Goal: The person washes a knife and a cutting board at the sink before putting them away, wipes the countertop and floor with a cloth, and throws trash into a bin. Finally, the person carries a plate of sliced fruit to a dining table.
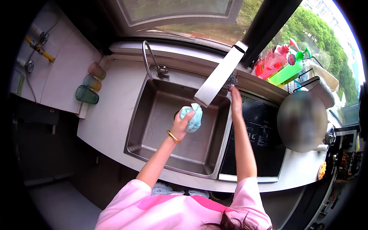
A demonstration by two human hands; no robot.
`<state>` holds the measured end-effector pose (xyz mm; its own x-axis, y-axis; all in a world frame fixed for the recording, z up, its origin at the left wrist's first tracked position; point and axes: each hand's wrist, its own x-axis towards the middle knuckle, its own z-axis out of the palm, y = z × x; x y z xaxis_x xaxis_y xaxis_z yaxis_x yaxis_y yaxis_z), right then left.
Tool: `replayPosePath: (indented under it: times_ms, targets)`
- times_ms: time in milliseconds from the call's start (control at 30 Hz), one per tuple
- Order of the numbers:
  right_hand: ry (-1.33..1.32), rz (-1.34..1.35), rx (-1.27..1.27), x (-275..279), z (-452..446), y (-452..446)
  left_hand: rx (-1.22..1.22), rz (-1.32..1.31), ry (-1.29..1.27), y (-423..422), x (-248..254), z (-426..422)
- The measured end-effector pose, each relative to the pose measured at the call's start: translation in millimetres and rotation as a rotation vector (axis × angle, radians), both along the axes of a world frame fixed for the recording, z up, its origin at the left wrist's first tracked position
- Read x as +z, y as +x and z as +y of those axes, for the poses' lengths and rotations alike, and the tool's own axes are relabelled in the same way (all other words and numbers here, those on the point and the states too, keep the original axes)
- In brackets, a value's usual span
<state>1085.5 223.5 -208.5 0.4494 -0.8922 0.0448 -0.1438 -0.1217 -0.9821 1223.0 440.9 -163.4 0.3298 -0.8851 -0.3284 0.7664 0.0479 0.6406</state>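
Over the sink (161, 151), my left hand (179, 126) is closed around a crumpled light blue cloth (192, 119). A gold bangle is on that wrist. Just above the cloth, a long narrow white panel (221, 74) with a dark far end slants from the window sill side down over the basin. My right hand (236, 103) is at the panel's right side, fingers bent in toward it and partly hidden, and appears to grip it. A dark grey, rough-looking patch (232, 79) shows between the panel and those fingers; what it is I cannot make out.
A curved faucet (147, 57) rises at the sink's back left. Several tinted glasses (92, 82) stand on the left counter. A black cooktop (255, 134) adjoins the sink's right side. Pink (272, 61) and green (291, 69) pump bottles stand by the window.
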Motion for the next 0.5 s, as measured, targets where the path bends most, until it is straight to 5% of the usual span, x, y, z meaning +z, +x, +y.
replayPosePath:
  times_ms: [67,100,133,167,233,300,367,467,500]
  targets:
    - [0.627,-0.058,0.028,43,95,22,0.146,-0.667,0.027,-12,1,-4]
    - [0.911,-0.234,0.165,63,124,27,0.147,-0.664,0.031,-16,6,-6]
    - [1.100,-0.512,0.258,50,146,34,0.264,-1.195,-0.014,-17,15,-8]
    - [1.215,-0.695,0.231,53,158,39,0.279,-1.380,-0.056,-23,19,-8]
    - [1.099,-0.811,0.488,68,168,39,0.312,-1.568,-0.096,-28,28,-5]
    - [1.030,-0.713,0.336,64,172,37,0.208,-1.803,-0.096,-25,60,-1]
    - [0.953,-0.610,0.187,67,179,39,-0.015,-1.851,-0.009,-21,58,-5]
    - [0.553,-0.383,0.009,78,190,45,0.266,-1.189,-0.116,-32,70,-17]
    - [0.549,-0.387,0.000,82,191,46,0.258,-1.189,-0.124,-33,76,-19]
